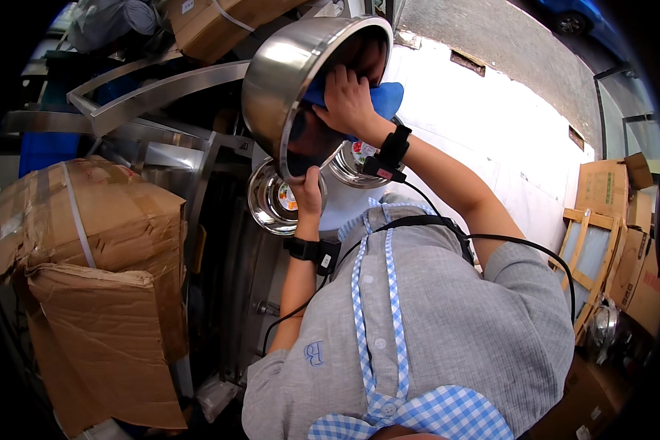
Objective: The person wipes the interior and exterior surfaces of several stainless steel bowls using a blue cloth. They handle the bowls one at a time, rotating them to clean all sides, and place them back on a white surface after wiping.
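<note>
A large, shiny steel basin (268, 92) is tilted on its side, its opening turned to the right. My left hand (309, 193) grips the lower rim, with the thumb over the edge. Inside the opening, my right hand (347, 99) presses a blue cloth (386, 99) against the inner wall, its fingers closed on the fabric. Below the big basin are two smaller steel bowls with colourful round stickers: one bowl (262, 207) beside my left hand, another bowl (352, 174) under my right wrist. Both bowls rest on a pale surface, partly hidden by the basin and my arms.
Taped cardboard boxes (117, 213) are stacked close on my left, beside a steel frame (154, 88). More cartons (601, 187) and a wooden crate (583, 249) stand at the right. Pale paving (484, 110) lies ahead to the right. Black cables (521, 240) run from my wrist straps.
</note>
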A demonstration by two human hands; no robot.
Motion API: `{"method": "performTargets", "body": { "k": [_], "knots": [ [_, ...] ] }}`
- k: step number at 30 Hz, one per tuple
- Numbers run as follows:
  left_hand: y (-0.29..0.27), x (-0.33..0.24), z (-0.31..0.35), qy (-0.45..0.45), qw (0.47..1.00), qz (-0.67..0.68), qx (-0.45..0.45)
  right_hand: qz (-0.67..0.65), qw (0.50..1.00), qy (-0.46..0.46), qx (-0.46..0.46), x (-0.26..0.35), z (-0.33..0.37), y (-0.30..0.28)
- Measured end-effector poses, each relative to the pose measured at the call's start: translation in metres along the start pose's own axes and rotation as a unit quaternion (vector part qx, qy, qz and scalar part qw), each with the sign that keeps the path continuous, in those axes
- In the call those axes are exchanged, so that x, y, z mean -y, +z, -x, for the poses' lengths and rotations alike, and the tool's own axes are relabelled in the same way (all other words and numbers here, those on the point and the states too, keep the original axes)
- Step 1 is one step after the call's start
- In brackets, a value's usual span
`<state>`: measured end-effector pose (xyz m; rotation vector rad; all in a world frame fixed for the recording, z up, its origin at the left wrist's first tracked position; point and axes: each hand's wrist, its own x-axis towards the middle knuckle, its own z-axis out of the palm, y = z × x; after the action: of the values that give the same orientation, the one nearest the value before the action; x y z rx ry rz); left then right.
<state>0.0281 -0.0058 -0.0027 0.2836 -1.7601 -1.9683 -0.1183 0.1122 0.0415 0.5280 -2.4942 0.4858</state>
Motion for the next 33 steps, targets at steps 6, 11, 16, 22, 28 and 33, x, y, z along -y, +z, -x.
{"method": "performTargets", "body": {
  "k": [6, 11, 16, 22, 28, 33],
  "knots": [
    [-0.02, -0.009, 0.002, -0.22, 0.969, -0.1, 0.052, -0.117, 0.988, 0.011, 0.099, 0.007, 0.01, 0.013],
    [-0.02, 0.006, 0.0, -0.131, 0.991, -0.018, 0.036, -0.304, 0.942, -0.095, 0.11, 0.029, 0.025, 0.006],
    [-0.034, 0.024, -0.006, -0.12, 0.993, -0.019, 0.003, -0.42, 0.851, -0.192, 0.251, 0.011, 0.015, 0.0],
    [-0.033, 0.015, -0.014, -0.141, 0.983, 0.079, -0.088, -0.241, 0.776, -0.218, 0.541, -0.028, 0.025, -0.03],
    [-0.033, -0.007, -0.019, -0.147, 0.983, 0.05, -0.096, -0.39, 0.872, -0.138, 0.262, -0.045, 0.023, -0.018],
    [-0.02, 0.009, -0.009, -0.139, 0.982, 0.063, -0.109, -0.271, 0.959, 0.073, 0.042, -0.009, 0.009, 0.007]
  ]
}}
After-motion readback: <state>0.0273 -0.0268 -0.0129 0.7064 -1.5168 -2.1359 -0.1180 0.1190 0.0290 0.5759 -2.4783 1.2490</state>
